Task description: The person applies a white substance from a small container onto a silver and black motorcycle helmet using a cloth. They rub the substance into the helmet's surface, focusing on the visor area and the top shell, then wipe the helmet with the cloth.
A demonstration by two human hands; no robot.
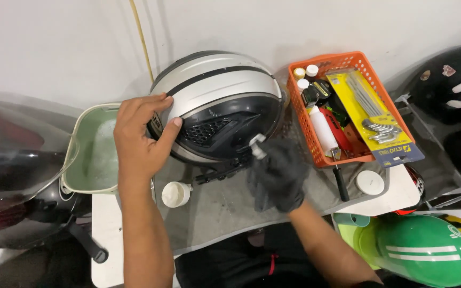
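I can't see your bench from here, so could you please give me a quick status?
Left hand steadying silver-black helmet. Right hand in dark cloth, pressing small white piece against it. Nothing blocking.

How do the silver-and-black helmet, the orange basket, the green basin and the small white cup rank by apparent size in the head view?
1. silver-and-black helmet, steadied by the left hand
2. orange basket and green basin: they look alike, and the arm hides part of the basin, so unranked
3. small white cup, clearly smallest
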